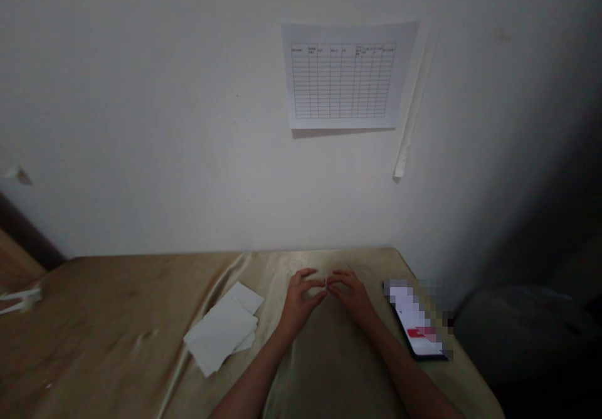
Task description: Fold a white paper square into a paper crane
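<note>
Both hands meet above the cloth-covered table, fingertips facing each other. My left hand (299, 297) pinches one side of a small, thin white piece (326, 286) between thumb and index finger. From the other side, my right hand (350, 292) grips the same piece in a matching pinch. Fingertips cover most of it, so its exact kind cannot be made out; it looks like folded paper. To the left of my left hand lies a loose, fanned pile of white paper sheets (223, 330).
A smartphone (423, 337) with its screen lit, partly pixelated, lies at the table's right edge. Shiny gold-brown cloth (117, 344) with creases covers the table. On the white wall behind hang a printed table sheet (343, 80) and a narrow white strip (411, 124).
</note>
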The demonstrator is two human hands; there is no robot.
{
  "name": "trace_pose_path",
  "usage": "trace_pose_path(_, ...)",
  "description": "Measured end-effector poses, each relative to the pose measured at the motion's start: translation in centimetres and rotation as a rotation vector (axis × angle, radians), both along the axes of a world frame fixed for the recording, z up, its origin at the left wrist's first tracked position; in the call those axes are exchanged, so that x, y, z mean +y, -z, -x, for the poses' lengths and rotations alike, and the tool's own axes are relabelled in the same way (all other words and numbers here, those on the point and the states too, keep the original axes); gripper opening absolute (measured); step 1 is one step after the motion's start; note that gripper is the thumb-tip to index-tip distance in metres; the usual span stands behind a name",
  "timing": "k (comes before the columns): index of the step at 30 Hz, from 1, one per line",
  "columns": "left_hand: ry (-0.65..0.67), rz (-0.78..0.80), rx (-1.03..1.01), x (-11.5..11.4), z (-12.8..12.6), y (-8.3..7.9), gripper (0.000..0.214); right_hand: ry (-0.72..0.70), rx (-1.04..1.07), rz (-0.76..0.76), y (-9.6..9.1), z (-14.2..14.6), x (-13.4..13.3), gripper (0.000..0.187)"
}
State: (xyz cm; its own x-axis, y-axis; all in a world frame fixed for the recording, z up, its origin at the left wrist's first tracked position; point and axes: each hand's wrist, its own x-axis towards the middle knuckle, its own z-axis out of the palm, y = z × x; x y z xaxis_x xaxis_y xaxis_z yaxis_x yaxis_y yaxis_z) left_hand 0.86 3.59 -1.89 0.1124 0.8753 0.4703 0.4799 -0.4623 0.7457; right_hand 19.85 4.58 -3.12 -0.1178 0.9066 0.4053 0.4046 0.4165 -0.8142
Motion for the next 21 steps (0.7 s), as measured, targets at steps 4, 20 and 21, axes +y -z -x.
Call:
trace_pose_path(4,0.012,-0.017,-0.001,-0.1,0.0,-0.1,0.016,-0.026,0.041,-0.013,-0.1,0.0,0.0,0.024)
trace_pose_path(20,0.031,-0.065,0.027,0.3,0.2,1.0,0.021,-0.04,0.005,0.009,0.3,-0.1,0.3,0.021)
trace_pose_path(21,0.028,-0.062,0.033,0.4,0.2,1.0,0.022,-0.04,-0.001,0.012,0.3,-0.1,0.3,0.021)
